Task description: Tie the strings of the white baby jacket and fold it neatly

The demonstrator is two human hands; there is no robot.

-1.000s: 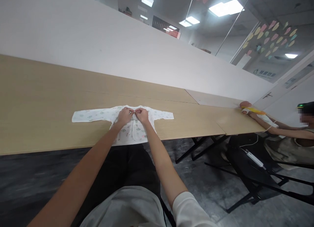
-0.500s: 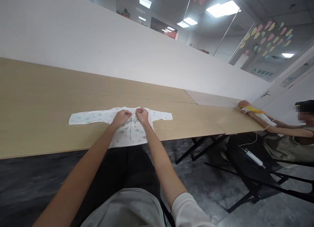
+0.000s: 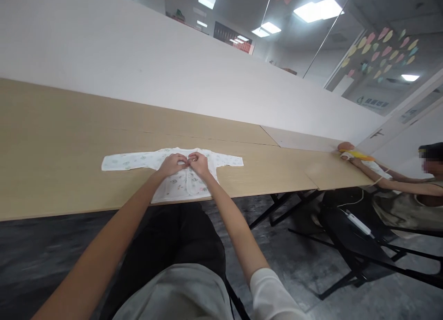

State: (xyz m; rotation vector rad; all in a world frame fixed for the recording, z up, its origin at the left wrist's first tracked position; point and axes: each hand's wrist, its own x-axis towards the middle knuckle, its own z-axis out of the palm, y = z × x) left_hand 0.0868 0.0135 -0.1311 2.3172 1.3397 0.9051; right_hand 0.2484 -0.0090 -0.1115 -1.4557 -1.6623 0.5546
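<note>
A small white baby shirt (image 3: 180, 185) with a scattered print lies front up on the wooden table (image 3: 69, 126), both sleeves spread sideways. Its lower hem reaches the table's near edge. My left hand (image 3: 173, 164) is closed, with thumb and fingertips pinching the shirt's front near the neckline. Right beside it, my right hand (image 3: 200, 163) pinches the overlapping front edge. The fingertips of both hands nearly meet at the middle of the chest. Whatever fastening lies between them is hidden by the fingers.
Along the table's far side runs a white wall (image 3: 155, 66) with glass above. At the far right another person's arm (image 3: 398, 184) reaches to a doll (image 3: 360, 155) in yellow and white. A black chair (image 3: 356, 237) with a white power strip (image 3: 360, 223) stands below.
My hands have come closer together at the shirt's front. The shirt's hem has shifted slightly away from me, onto the table edge.
</note>
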